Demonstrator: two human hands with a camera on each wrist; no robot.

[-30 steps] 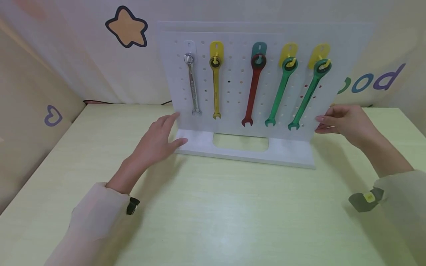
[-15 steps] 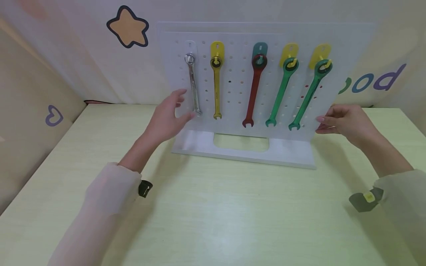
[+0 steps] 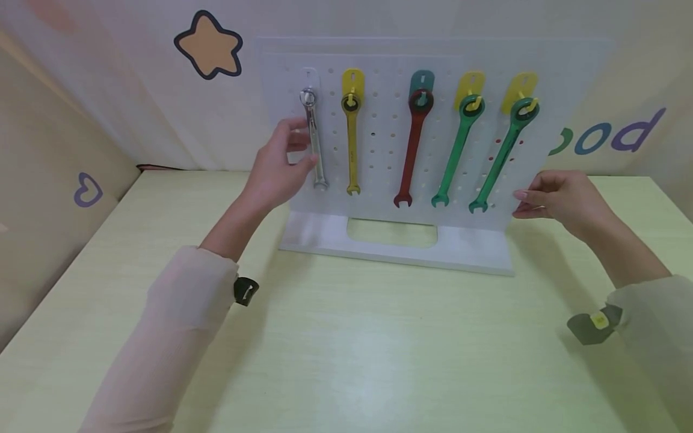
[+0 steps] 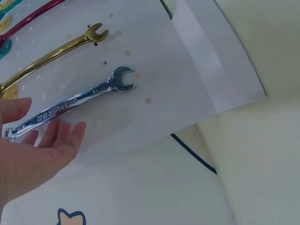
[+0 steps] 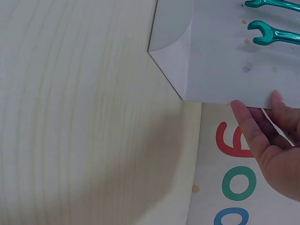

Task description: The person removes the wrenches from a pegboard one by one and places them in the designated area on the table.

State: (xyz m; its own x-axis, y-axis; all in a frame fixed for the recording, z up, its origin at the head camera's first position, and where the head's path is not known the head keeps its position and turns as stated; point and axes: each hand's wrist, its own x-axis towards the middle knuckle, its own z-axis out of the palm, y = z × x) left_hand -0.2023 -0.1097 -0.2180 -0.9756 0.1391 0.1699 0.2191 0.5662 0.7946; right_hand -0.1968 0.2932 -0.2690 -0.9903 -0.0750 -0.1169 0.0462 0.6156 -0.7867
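Note:
A white pegboard stand (image 3: 379,150) holds several combination wrenches on hooks. My left hand (image 3: 281,162) is at the silver wrench (image 3: 315,141) on the far left, its thumb and fingers spread on either side of the shank. In the left wrist view the fingers (image 4: 72,136) lie beside the silver wrench (image 4: 70,105), not closed round it; whether they touch it is unclear. My right hand (image 3: 568,201) holds the board's right edge, thumb in front and other fingers at the edge and behind. Nearest to that hand hangs a green wrench (image 3: 500,159).
A yellow wrench (image 3: 352,144), a red wrench (image 3: 413,147) and another green wrench (image 3: 457,150) hang between. The stand's white base (image 3: 476,249) rests on the pale table (image 3: 346,337). Behind it is a curtain (image 3: 135,90) with printed figures.
My left hand has left the board's lower left edge and risen, up and to the right, to the silver wrench's shank. My right hand has stayed at the board's right edge.

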